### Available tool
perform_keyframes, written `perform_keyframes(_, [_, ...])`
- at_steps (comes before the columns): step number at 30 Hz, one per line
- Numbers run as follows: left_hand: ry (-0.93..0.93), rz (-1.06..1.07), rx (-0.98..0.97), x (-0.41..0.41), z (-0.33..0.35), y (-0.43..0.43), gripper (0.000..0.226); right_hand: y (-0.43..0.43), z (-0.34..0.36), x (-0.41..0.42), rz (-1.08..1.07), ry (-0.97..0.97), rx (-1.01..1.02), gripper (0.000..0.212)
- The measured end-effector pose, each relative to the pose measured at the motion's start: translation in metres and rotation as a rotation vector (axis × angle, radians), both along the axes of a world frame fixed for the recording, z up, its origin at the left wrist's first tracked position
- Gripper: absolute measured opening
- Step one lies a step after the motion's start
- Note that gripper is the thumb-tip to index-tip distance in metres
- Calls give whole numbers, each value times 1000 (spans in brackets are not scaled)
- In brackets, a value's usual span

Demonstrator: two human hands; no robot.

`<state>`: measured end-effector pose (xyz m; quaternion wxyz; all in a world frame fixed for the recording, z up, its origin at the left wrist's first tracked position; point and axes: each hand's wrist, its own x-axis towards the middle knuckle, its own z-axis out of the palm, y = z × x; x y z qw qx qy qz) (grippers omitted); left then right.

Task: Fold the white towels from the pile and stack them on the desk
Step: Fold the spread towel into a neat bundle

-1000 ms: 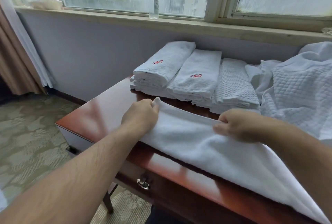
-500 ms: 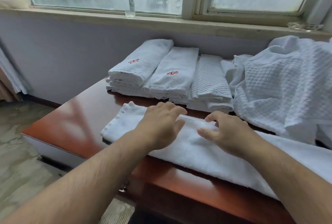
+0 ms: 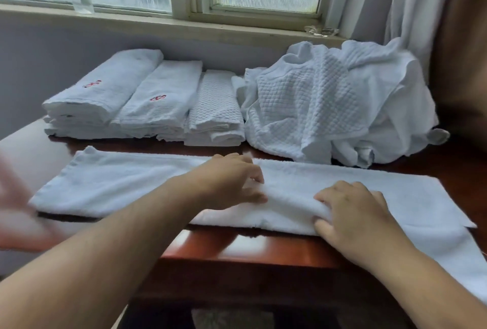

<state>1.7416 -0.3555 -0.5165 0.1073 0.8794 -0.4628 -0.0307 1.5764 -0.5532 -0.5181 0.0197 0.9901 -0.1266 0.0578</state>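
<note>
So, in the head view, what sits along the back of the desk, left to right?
Folded towel with red mark → second red-marked folded towel → waffle-textured folded towel → unfolded pile.

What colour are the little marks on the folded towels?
Red, on the two left folded towels, seen from the head camera.
</note>
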Motion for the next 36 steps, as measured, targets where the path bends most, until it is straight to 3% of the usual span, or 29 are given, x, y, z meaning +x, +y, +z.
perform_keyframes(8, [-33, 78, -197, 16, -7, -9, 30, -46, 21, 12, -113, -176, -58, 10])
perform_keyframes(12, [-33, 149, -262, 33, -5, -23, 20, -70, 21, 32, -162, -106, 133, 21])
perform_keyframes(21, [-120, 188, -154, 42, -32, -34, 38, -96, -2, 65, -240, 45, 333, 43])
perform_keyframes(32, [-12, -60, -308, -30, -17, -153, 47, -98, 0, 8, -171, -239, 291, 32])
perform_keyframes(36, [-40, -88, -342, -37, -22, -177, 37, -113, 3, -22, -250, -142, 221, 29])
